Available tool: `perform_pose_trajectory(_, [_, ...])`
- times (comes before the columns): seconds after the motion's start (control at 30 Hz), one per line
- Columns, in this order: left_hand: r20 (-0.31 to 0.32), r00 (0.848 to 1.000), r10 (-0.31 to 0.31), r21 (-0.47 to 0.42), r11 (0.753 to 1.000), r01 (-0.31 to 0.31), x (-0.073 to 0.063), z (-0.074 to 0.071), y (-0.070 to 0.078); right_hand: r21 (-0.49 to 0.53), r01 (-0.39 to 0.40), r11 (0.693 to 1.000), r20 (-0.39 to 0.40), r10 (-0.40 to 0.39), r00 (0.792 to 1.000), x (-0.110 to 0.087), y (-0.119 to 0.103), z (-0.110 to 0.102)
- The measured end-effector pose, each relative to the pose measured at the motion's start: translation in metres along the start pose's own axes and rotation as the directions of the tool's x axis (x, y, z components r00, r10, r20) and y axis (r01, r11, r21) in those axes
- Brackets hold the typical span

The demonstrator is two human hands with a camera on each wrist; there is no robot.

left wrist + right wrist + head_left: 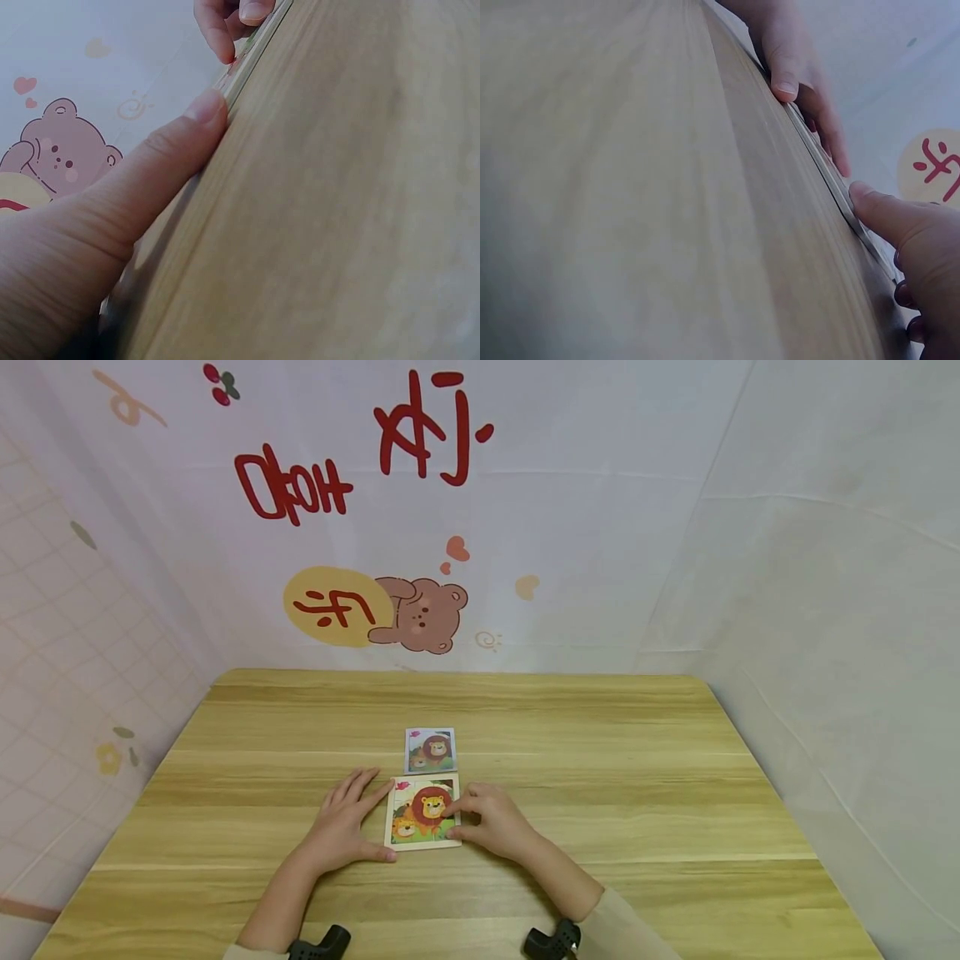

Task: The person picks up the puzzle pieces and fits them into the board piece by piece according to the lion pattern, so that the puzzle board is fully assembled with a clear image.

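A small lion jigsaw puzzle [408,820] in a pale wooden tray lies on the table. Its picture shows a maned lion with a smaller animal, and its pieces look flat in the tray. My left hand [341,827] rests with fingers spread at the puzzle's left side, the index finger by the top corner and the thumb by the bottom one. From the right, my right hand [495,822] touches the puzzle's right part with index finger and thumb, a gap between the tips. No loose piece shows there. The left thumb [161,165] lies along the tray's edge in the left wrist view.
Directly behind the tray, a reference card [430,751] with the same lion picture lies flat. Wood-grain table [637,793] extends on both sides. A printed cloth [585,527] with a bear and red characters hangs behind the far edge.
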State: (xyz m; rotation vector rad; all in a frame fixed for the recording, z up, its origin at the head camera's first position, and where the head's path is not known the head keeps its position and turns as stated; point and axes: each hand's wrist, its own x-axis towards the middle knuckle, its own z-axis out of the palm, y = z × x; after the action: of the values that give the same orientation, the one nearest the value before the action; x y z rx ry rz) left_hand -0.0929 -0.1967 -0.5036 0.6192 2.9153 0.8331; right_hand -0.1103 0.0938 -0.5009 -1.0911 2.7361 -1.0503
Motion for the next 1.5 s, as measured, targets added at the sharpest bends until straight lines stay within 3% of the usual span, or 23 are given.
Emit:
perform_pose_trajectory(0.47, [0.009,1.000,0.002,0.003,1.000,-0.002,-0.0010,-0.0021,0.0033,-0.006,0.013,1.000,-0.023,-0.013,1.000,0.0001,-0.0009,0.0016])
perform_pose_trajectory(0.73, [-0.025,0.999,0.028,0.007,1.000,-0.027,-0.0022,-0.0022,0.0042,0.005,-0.011,1.000,-0.010,0.011,1.000,0.0016,-0.0028,-0.0007])
perform_pose_trajectory(1.5, [0.014,1.000,-0.011,-0.002,1.000,0.011,-0.0029,-0.0029,0.0043,-0.004,-0.003,1.000,0.001,0.003,1.000,0.0021,-0.0021,0.0006])
